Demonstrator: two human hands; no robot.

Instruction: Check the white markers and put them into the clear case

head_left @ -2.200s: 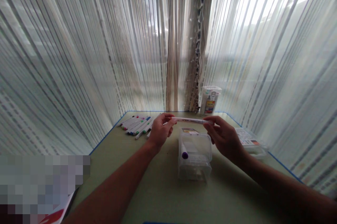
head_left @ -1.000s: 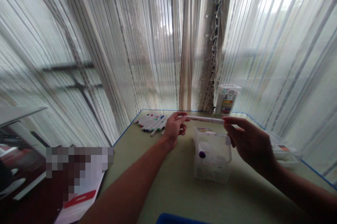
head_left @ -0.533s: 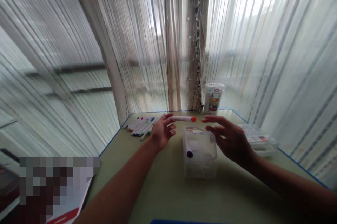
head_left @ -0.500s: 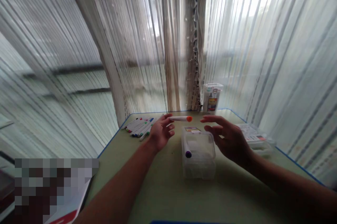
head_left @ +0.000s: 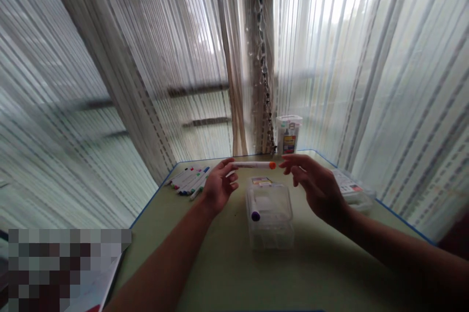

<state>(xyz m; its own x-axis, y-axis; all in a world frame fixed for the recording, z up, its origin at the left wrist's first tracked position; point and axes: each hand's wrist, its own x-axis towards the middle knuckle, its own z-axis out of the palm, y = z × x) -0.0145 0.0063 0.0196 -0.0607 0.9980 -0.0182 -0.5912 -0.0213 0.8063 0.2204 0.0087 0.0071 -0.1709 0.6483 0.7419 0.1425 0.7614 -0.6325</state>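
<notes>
Striped curtains (head_left: 176, 53) hang behind the green counter (head_left: 220, 273). Above it, the left hand (head_left: 217, 189) clamps one end of a marker (head_left: 251, 165) between its fingers; the right hand (head_left: 319, 188) holds its fingers parted, just beside the orange cap (head_left: 272, 165).

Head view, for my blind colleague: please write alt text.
The left hand holds a white marker, its orange end pointing toward the right hand. Nearer the viewer sits a clear box with a purple-ended marker; loose markers lie at left on a green table.
</notes>
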